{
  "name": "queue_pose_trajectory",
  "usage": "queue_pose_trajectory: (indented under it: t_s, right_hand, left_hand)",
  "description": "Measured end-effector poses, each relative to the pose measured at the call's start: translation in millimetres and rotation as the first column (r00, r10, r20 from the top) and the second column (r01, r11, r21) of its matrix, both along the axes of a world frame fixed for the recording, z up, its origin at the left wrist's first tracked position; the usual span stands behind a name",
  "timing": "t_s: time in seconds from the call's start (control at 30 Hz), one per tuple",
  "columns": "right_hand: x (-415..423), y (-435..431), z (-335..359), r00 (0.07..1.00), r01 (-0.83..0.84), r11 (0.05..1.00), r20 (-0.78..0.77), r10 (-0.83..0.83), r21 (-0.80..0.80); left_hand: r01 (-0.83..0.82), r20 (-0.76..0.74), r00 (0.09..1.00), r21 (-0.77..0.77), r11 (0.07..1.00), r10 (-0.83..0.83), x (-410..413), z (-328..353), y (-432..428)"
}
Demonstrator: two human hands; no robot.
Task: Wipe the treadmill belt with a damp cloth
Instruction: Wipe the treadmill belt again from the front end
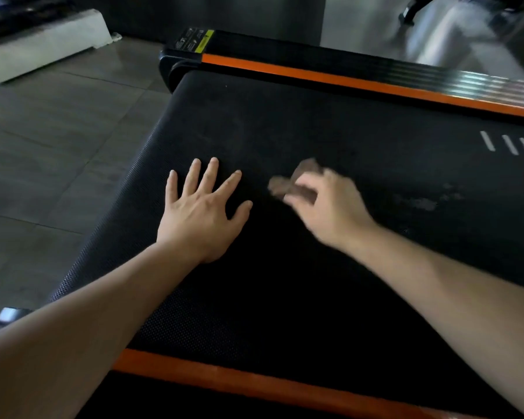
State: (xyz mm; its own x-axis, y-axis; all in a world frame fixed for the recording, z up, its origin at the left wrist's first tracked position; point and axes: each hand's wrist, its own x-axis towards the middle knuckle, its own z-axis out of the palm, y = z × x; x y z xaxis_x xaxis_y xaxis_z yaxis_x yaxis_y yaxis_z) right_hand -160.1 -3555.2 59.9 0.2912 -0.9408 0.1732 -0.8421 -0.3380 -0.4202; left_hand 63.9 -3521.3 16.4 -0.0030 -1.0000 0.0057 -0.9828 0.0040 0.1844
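The black treadmill belt (285, 122) fills the middle of the view. My left hand (201, 207) lies flat on it with fingers spread, holding nothing. To its right, my right hand (327, 204) is blurred and grips a small brown cloth (288, 184) against the belt. The cloth sticks out past the fingers toward the left. Pale dusty smears (421, 202) mark the belt to the right of that hand.
Orange side rails run along the far edge (345, 80) and the near edge (224, 376) of the belt. White stripes (511, 146) are printed on the belt at right. Grey tiled floor (58, 146) lies to the left, with a white block (43, 46) beyond.
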Motion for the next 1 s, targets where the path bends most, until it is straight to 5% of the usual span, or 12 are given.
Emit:
queue_pose_trajectory:
  t_s: [0.1, 0.27, 0.47, 0.67, 0.87, 0.93, 1.0]
  right_hand:
    - [-18, 12, 2, 0.995, -0.075, 0.997, -0.066, 0.073, -0.023]
    - [-34, -37, 0, 0.929, 0.361, 0.931, -0.062, -0.364, -0.057]
    - [-10, 75, -3, 0.995, -0.090, 0.996, -0.043, 0.091, 0.029]
    - [-44, 23, -5, 0.957, 0.280, 0.959, -0.061, -0.283, -0.050]
    - [-42, 113, -6, 0.985, -0.164, 0.984, -0.037, 0.167, 0.069]
    - [-56, 94, -6, 0.984, -0.155, 0.988, -0.090, 0.154, -0.002]
    - [-66, 68, -4, 0.995, 0.027, 0.999, -0.096, -0.032, -0.046]
  left_hand:
    - [-0.001, 0.002, 1.000, -0.001, 1.000, 0.001, -1, 0, 1]
    - [-0.006, -0.026, 1.000, 0.004, 1.000, 0.006, -2, 3, 2]
    - [0.014, -0.121, 0.993, 0.016, 1.000, -0.012, -9, 13, 20]
    - [0.069, -0.041, 0.997, 0.049, 0.996, -0.067, -18, 5, 64]
    - [0.074, -0.016, 0.997, 0.019, 0.997, -0.074, -18, -1, 63]
    - [0.073, -0.012, 0.997, 0.019, 0.997, -0.073, -18, -2, 64]
    - [0.070, -0.005, 0.998, 0.026, 0.997, -0.070, -19, -1, 65]
